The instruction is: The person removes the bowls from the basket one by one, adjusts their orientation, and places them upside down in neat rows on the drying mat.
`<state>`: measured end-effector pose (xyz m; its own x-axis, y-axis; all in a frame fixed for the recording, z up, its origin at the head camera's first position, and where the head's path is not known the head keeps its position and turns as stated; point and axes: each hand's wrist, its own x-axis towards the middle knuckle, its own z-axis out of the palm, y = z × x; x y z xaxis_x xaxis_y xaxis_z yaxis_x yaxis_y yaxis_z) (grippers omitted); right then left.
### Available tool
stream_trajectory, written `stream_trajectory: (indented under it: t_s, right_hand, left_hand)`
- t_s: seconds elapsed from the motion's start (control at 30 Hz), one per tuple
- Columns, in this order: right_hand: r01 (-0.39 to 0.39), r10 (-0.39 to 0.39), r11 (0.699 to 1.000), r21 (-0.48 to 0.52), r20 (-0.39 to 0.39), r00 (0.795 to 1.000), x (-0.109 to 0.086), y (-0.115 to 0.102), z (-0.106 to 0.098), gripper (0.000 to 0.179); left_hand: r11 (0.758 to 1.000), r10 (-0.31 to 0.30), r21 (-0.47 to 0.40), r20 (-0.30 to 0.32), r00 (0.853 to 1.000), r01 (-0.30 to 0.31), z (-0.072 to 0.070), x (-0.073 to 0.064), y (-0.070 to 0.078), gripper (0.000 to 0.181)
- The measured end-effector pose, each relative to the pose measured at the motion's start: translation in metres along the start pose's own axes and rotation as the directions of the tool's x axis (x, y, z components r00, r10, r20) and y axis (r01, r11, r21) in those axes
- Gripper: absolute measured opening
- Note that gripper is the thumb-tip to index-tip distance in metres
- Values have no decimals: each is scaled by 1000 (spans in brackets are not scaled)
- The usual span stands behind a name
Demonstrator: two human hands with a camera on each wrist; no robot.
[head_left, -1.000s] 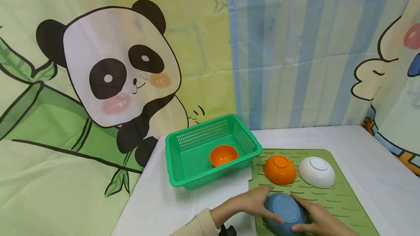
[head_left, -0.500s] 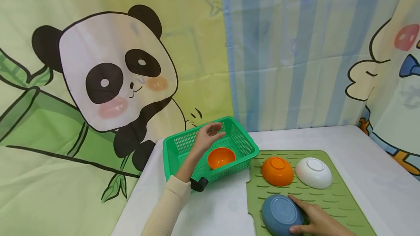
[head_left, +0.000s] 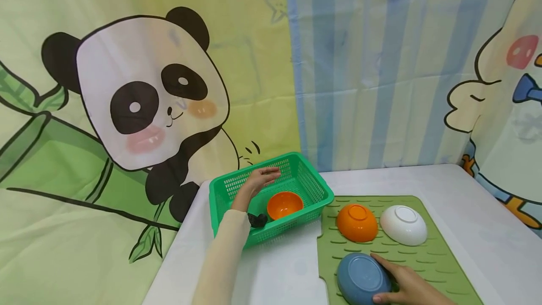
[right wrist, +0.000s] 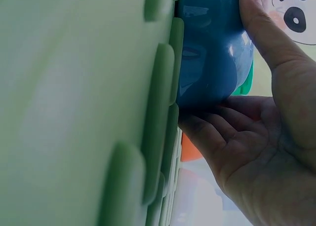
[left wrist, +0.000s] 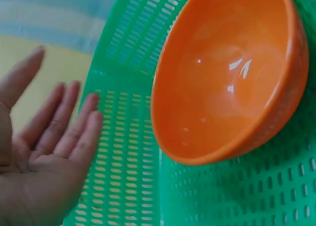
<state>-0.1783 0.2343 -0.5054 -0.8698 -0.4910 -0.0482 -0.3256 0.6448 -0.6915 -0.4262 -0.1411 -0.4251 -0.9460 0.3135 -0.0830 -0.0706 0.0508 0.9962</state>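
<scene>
My left hand [head_left: 258, 181] is over the green basket [head_left: 221, 222], its fingers apart and holding nothing. Inside that basket an orange bowl [head_left: 285, 205] lies with its opening upward; the left wrist view shows the hand [left wrist: 52, 152] beside the bowl [left wrist: 222, 83], not touching it. On the green drying mat [head_left: 440, 267] a blue bowl [head_left: 363, 278] rests upside down. My right hand [head_left: 408, 286] holds this bowl's right side, thumb on its near side and fingers at the far side. In the right wrist view, the fingers reach the blue bowl's [right wrist: 207, 53] rim beside the mat.
Behind the blue bowl, a second orange bowl [head_left: 357, 222] and a white bowl [head_left: 403, 225] stand upside down side by side on the mat. All this is on a white-covered table [head_left: 283, 272]. A printed curtain [head_left: 360, 60] hangs along the back.
My left hand left the blue bowl and moved left and away to the basket, then dipped slightly lower over it. The right hand stayed on the blue bowl.
</scene>
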Motion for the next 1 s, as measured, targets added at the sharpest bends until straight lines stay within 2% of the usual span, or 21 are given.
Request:
stream_trajectory:
  t_s: [0.13, 0.37, 0.6, 0.77, 0.9, 1.0]
  right_hand:
    - [-30, 30, 999, 26, 11, 999, 1, -1, 1, 89]
    - [-15, 15, 1000, -8, -3, 1000, 0, -1, 1, 90]
    - [-23, 23, 1000, -21, -7, 1000, -1, -1, 1, 89]
    - [-20, 19, 999, -38, -13, 1000, 0, 0, 1, 89]
    - [-5, 3, 998, -65, -28, 1000, -1, -1, 1, 90]
    - [-7, 6, 999, -48, -21, 1000, 0, -2, 1, 90]
  left_hand:
    - [996, -87, 4, 22, 996, 87, -10, 4, -15, 43]
    - [992, -123, 10, 63, 990, 122, -15, -1, -23, 41]
    - [970, -223, 132, 133, 966, 206, -16, -1, -27, 44]
    - [957, -250, 191, 167, 954, 217, -15, 0, -29, 48]
    - [950, -252, 232, 185, 950, 207, -14, -1, -30, 48]
    - [948, -254, 245, 194, 948, 204, -14, -1, -34, 46]
